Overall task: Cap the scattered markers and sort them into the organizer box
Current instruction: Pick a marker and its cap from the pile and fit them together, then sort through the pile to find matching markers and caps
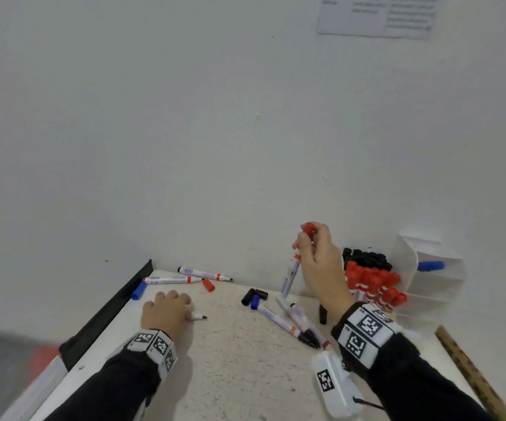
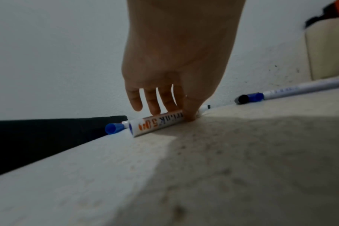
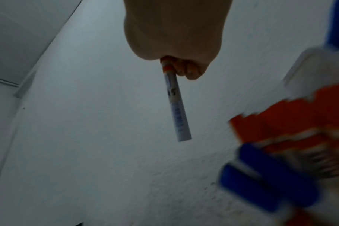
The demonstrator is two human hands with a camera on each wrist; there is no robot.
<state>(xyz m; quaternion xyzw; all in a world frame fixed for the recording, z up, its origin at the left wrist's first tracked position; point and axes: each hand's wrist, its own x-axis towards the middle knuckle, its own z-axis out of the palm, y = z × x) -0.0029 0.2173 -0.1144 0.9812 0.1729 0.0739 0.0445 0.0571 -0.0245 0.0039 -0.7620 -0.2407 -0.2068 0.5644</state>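
Note:
My left hand (image 1: 172, 309) lies low on the table and pinches an uncapped white marker (image 2: 157, 123) between thumb and fingers; its black tip (image 1: 200, 316) pokes out to the right. The right hand (image 1: 309, 244) is raised near the wall and grips a red-capped marker (image 1: 291, 270) by its cap end, barrel hanging down above the table. That same red-capped marker (image 3: 177, 100) dangles from the right hand (image 3: 176, 67) in the right wrist view. The white organizer box (image 1: 437, 278) stands at the far right, holding several black-capped and red-capped markers (image 1: 373, 284) and one blue-capped marker (image 1: 430, 265).
Two uncapped markers (image 1: 204, 273) lie by the wall, with a loose red cap (image 1: 208, 285) and a blue cap (image 1: 138, 290) near them. Several markers (image 1: 294, 325) and black caps (image 1: 253, 295) are heaped mid-table. A wooden ruler (image 1: 473, 372) runs along the right edge.

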